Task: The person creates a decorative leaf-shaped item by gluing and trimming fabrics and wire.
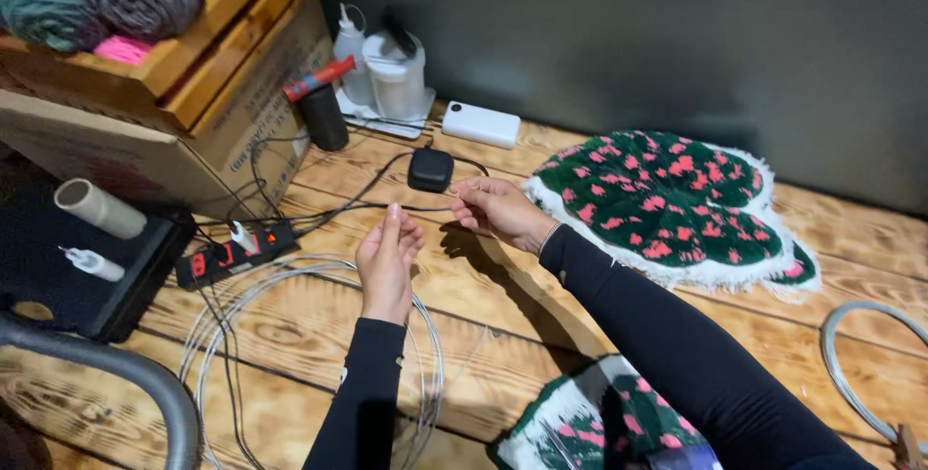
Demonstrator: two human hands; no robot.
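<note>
- Green rug (667, 201) with pink spots lies on the wooden floor (503, 306), right of both hands.
- Right hand (495, 209) pinches a thin wire (425, 207), apparently.
- Left hand (387, 262), fingers straight, touches the same wire.

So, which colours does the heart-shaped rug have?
The heart-shaped rug is dark green with pink patches and a white fringe, seen in the head view.

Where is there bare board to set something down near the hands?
Free: planks between the right hand and the green-and-pink mat. Crowded: left of the left hand, with wire coil, power strip and cables.
</note>
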